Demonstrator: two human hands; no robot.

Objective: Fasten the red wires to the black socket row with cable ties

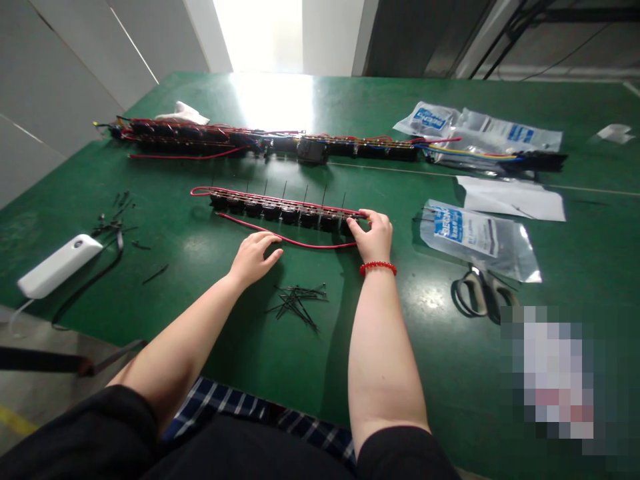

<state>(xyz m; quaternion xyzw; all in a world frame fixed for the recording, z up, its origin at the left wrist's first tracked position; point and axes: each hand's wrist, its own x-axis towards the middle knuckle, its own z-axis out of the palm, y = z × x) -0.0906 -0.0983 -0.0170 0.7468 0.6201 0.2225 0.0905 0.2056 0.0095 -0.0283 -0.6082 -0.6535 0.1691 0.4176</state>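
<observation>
A black strip of several joined parts [280,208] lies across the table, with thin cable ties sticking up along it and red wire along its top. My right hand [374,235], wearing a red bead bracelet, is closed around the strip's right end. A loose red wire [313,245] bows along the near side of the strip. My left hand [255,257] is at this wire, thumb and fingers apart; its fingertips reach the wire, but I cannot tell whether they press on it. Loose black cable ties [299,303] lie in a pile between my forearms.
A longer wired assembly [280,141] stretches across the back of the green table [220,360]. Plastic packets [480,237], white paper [513,198] and scissors [481,293] lie right. A white device [60,267] and scattered tie offcuts [117,217] lie left.
</observation>
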